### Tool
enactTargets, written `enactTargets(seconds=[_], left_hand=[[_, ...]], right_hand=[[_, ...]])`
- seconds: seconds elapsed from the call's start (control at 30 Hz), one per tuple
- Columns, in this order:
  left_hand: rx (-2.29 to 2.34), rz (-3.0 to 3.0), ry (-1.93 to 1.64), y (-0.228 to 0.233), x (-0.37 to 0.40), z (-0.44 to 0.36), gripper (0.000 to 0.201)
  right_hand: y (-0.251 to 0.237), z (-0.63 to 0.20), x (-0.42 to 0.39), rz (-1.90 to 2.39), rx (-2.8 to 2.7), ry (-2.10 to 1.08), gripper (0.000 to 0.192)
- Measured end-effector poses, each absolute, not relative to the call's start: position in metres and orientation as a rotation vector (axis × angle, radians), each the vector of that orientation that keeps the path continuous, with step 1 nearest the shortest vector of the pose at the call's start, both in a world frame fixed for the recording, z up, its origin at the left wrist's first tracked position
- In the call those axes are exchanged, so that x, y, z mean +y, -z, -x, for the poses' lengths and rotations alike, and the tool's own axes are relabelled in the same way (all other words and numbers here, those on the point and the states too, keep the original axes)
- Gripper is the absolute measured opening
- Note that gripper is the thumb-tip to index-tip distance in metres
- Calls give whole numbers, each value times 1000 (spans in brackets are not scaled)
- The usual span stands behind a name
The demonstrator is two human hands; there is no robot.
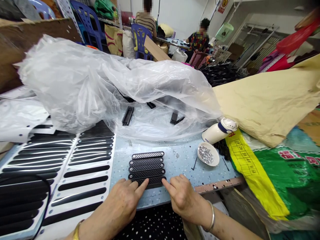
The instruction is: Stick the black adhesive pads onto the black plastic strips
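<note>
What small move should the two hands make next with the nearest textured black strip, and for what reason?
Probably a light nudge to align the nearest textured black strip with the other textured strips: the left hand and right hand each have an index finger at it, and the others lie side by side just beyond.

A yellow strip (268,196) along the green bag (272,163) bears a printed grid with "1#", "2#", "3#", "4#" and, lower, "6#". Large red characters (288,154) outlined in white on the green part are too distorted to read surely. The red-and-yellow wall sign (223,5) has lettering too small to read.
</note>
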State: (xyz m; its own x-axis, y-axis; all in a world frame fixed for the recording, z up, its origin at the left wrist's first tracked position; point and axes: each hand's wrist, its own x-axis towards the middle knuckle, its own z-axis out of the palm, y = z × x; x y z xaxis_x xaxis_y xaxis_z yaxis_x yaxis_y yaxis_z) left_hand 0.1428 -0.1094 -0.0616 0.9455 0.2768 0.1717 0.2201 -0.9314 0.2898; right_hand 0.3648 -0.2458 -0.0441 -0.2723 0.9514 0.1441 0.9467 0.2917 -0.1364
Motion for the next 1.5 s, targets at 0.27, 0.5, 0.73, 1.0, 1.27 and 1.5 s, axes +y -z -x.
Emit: enactTargets(seconds=[0.27,0.5,0.73,1.0,1.27,1.5], left_hand=[[323,-2917,-170,58,-107,-145,62],[308,-2967,-73,58,-111,-145,65],[371,-3002,24,51,-104,-123,69],[440,-3021,61,68,-86,-86,77],[388,-2988,65,75,-92,-83,82],[324,-2851,55,51,-82,-88,75]], right_hand=[[44,-370,-250,1778,-2456,-98,55],[50,-370,-256,1714,-2360,-152,61],[52,-366,-259,1707,-2387,-129,61],[47,-364,-261,1713,-2472,-70,61],[42,-362,-255,1704,-2534,-54,58],[45,-366,-256,1688,-2482,-113,60]])
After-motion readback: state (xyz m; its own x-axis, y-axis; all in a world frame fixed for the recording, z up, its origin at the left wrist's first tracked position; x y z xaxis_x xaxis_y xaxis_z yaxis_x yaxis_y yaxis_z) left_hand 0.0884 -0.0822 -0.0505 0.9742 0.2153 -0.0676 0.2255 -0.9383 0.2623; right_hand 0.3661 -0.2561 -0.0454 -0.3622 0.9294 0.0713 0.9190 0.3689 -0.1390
